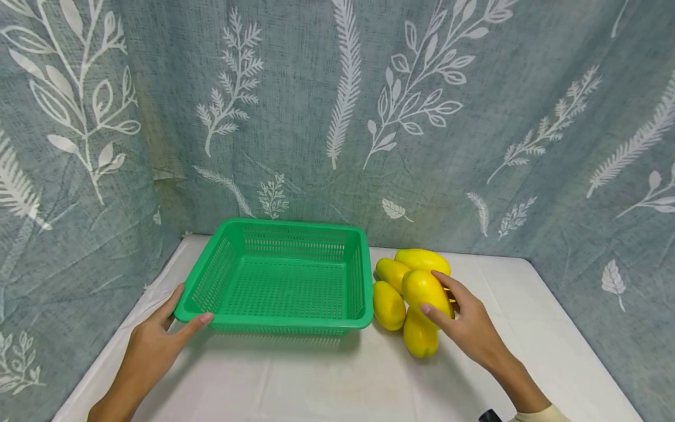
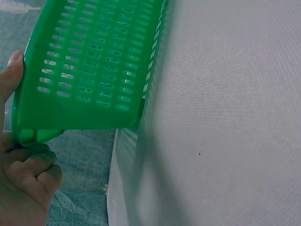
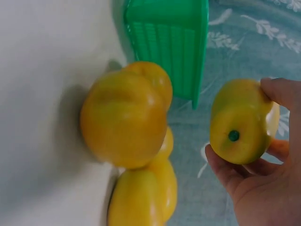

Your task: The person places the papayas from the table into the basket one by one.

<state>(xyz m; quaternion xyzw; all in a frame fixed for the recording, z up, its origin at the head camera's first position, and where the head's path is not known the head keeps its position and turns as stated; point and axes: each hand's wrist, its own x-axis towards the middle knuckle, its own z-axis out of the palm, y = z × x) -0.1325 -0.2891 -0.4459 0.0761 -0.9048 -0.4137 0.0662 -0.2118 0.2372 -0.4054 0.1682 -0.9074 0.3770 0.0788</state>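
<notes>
A: What does the left side of the scene show?

B: A person's left hand (image 1: 154, 343) grips the near-left corner of a rectangular green plastic basket (image 1: 285, 322) with slotted walls, thumb over the rim, fingers curled beneath it. The basket stands left of centre on a smooth white cloth (image 1: 321, 387), toward its far edge.

A: And the right hand?

B: The right hand (image 1: 469, 325), emerging from a pale sleeve (image 1: 540, 415), holds a glossy yellow oval fruit (image 1: 422, 286) between thumb and fingers. The right-wrist view shows it raised clear of the others, a dark green spot (image 3: 233, 135) on the end facing that camera.

A: Where are those others?

B: Four more yellow fruits (image 1: 389, 305) cluster on the cloth, right of the basket: two on the far side, one just beside the basket's right wall, one nearest the person. The held fruit hangs above them.

A: The setting?

B: A grey-green fabric backdrop (image 1: 300, 117), printed with white leaves and fronds, rises at the far side, left and right.
</notes>
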